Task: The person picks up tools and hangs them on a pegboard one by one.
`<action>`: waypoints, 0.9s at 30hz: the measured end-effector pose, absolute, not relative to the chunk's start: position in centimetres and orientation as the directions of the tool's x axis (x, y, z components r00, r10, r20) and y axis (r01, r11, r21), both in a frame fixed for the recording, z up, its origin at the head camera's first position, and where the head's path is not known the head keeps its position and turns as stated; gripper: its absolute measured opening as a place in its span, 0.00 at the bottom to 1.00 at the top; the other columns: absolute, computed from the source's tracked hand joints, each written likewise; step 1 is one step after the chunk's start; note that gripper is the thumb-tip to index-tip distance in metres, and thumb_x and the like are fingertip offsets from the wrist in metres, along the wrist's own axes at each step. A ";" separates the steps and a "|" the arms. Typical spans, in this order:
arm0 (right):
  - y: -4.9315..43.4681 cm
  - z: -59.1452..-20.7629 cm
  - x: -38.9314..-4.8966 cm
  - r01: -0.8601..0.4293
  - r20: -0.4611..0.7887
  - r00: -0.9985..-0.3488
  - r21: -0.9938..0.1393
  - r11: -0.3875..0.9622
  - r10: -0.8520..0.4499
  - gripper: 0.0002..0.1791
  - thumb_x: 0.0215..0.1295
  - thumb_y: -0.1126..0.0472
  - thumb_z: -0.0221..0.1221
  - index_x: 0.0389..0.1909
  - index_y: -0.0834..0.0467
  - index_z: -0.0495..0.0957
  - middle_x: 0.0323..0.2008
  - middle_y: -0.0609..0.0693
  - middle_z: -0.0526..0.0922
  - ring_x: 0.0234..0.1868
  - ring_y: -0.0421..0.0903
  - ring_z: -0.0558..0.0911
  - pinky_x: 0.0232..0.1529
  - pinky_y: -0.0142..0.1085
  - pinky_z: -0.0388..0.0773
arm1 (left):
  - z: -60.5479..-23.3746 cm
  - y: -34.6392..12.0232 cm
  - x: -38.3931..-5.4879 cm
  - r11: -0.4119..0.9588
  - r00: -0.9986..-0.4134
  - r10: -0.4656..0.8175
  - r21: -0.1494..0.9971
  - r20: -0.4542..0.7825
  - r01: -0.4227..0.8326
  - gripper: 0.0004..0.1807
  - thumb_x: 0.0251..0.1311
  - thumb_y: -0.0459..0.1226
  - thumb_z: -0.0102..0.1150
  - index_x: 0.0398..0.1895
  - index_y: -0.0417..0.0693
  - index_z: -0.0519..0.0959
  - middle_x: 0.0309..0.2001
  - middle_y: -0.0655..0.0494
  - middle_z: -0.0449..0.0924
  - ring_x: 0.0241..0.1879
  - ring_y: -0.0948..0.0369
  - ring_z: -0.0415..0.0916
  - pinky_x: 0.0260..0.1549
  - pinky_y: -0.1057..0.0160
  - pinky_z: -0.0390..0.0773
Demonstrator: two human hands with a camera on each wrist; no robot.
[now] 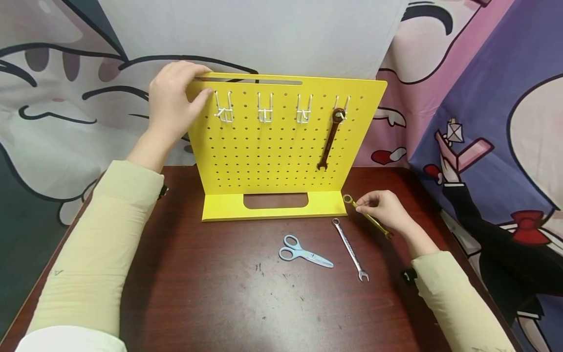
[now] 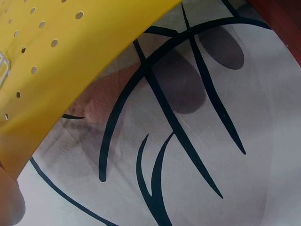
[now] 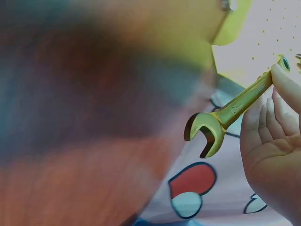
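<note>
One silver wrench point(image 1: 349, 246) between scissors point(image 1: 303, 253) and gold wrench point(image 3: 244, 99) | yellow pegboard point(image 1: 274, 174) behind

Table point(image 1: 198, 303): was of dark reddish-brown colour, softly shining.
Backdrop point(image 1: 479, 93): carried big cartoon figures.
Pale panel point(image 1: 264, 34): was plain, behind.

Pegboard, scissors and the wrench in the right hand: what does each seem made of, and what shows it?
Pegboard: probably painted metal, thin sheet with an even yellow coat. Scissors: perhaps plastic, pale blue throughout. Wrench in the right hand: likely metal, gold-toned with a shine.
</note>
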State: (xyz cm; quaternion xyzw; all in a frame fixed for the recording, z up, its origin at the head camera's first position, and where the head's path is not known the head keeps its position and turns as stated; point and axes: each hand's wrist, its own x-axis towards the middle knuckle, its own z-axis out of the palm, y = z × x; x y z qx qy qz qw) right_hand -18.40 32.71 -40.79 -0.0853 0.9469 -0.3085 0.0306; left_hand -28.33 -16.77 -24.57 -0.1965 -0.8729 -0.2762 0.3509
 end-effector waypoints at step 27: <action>22.3 -34.7 -21.5 -0.262 0.247 -0.964 -0.799 0.542 -0.102 0.07 0.65 0.65 0.72 0.41 0.65 0.90 0.35 0.54 0.90 0.27 0.34 0.80 0.31 0.24 0.77 | -24.6 -16.7 -28.2 0.768 -0.689 0.139 0.362 0.711 0.528 0.17 0.70 0.34 0.67 0.59 0.45 0.85 0.59 0.47 0.88 0.64 0.47 0.79 0.69 0.48 0.75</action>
